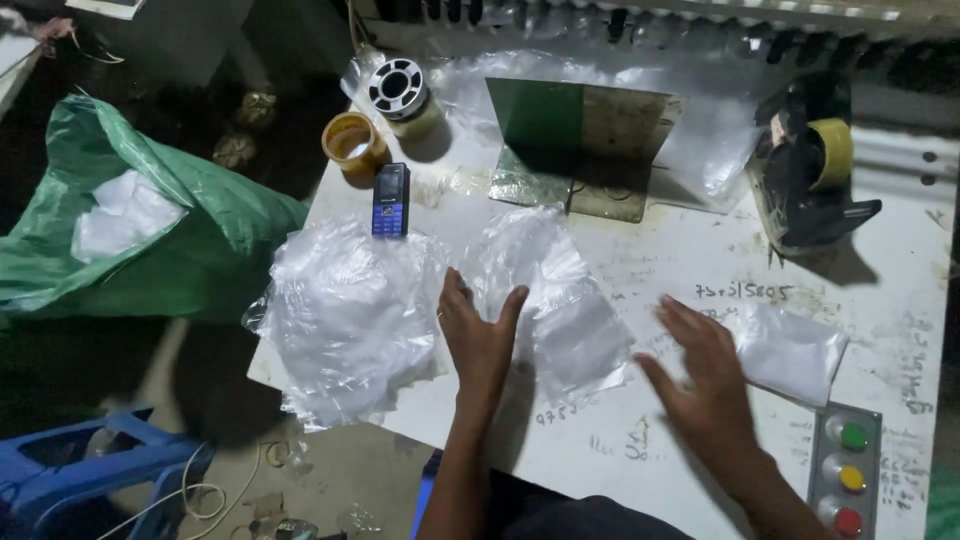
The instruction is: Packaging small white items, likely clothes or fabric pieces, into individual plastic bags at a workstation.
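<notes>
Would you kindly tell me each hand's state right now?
Left hand: open, flat on a clear plastic bag.
Right hand: open, holding nothing.

Clear plastic bag (560, 300) — flat, crinkled, on white table (680, 260)

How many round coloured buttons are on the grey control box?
3, in a column on the grey control box at the white table's near right corner: green button on top, yellow button in the middle, red button lowest. None seem hidden.

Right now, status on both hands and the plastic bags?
Left hand flat on clear plastic bag, empty. Right hand open, hovering beside small white-filled bag. Clear bag pile left; nothing blocking.
</notes>
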